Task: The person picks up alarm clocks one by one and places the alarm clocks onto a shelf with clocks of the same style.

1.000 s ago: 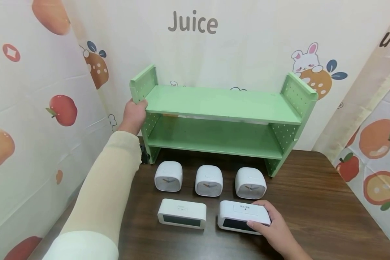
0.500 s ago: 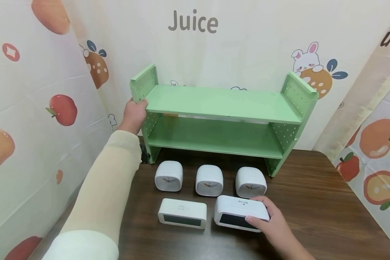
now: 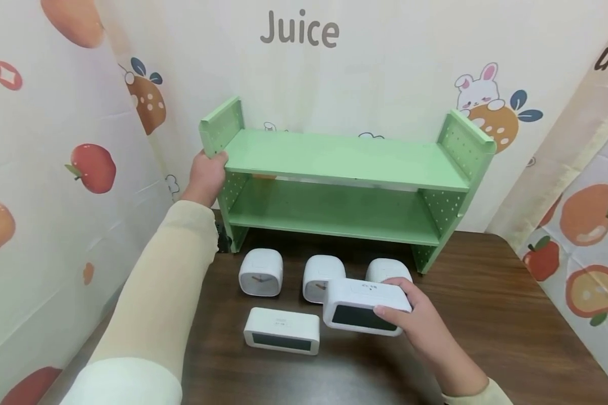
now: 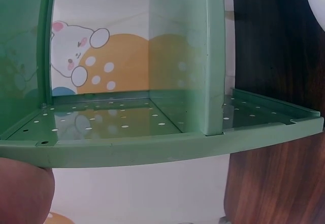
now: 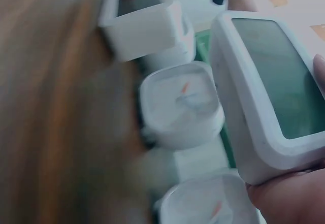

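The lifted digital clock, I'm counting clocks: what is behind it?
Behind the lifted digital clock, held by the right hand, stand two square analog clocks: the middle one and the right one. Both are partly covered, their faces mostly hidden.

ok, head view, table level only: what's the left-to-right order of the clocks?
Back row: left square clock → middle square clock, partly hidden → right square clock, mostly hidden. Front: rectangular digital clock on the table → second digital clock, lifted in the right hand.

Bright even light, soft shadows, right wrist view motion-blurred
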Motion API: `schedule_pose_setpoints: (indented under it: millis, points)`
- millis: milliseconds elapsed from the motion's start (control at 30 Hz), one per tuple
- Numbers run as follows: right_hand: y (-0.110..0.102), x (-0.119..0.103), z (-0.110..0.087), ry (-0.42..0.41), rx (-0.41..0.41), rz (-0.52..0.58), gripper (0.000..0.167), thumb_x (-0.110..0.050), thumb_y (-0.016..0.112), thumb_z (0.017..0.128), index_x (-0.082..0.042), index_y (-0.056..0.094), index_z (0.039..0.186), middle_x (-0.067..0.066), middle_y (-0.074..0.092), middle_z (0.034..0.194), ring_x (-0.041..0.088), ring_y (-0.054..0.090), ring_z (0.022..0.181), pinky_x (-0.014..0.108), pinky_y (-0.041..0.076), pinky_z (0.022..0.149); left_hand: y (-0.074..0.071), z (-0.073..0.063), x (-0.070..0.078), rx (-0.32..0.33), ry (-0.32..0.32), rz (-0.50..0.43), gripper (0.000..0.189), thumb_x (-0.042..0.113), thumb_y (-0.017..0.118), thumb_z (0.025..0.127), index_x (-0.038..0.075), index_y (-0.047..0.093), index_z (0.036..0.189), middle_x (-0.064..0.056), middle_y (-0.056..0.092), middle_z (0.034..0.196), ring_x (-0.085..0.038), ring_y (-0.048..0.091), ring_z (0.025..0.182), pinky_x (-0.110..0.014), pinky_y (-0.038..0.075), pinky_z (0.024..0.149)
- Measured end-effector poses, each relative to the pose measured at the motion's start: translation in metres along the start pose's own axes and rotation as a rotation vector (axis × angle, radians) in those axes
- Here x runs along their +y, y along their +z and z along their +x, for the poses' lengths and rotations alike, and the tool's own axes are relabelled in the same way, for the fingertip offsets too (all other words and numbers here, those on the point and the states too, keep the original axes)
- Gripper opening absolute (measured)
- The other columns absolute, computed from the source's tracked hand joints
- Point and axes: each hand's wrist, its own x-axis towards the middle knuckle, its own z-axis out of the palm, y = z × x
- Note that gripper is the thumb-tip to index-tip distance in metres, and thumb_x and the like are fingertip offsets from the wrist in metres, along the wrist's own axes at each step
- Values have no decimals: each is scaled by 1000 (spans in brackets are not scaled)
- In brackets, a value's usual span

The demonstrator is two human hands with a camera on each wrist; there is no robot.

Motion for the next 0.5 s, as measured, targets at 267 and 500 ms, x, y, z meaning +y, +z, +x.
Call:
schedule_pose_setpoints:
  millis: [267,500]
  points:
    - [18,-32,29,-113,-91,-14,43,-10,76,93,0,55,129,14,60,126,25,59,109,32,53,86,-2,-1,2,4,-12,-19,54,40,34,111,22,30,162,-5,42,159,-25,42,143,-55,30,119]
    - [21,-67,54,-190,-154,4,45,-10,74,94,1,51,131,14,61,129,24,60,112,30,54,90,1,-3,3,3,4,-25,53,39,34,111,23,31,162,-4,44,157,-23,42,142,-53,30,119]
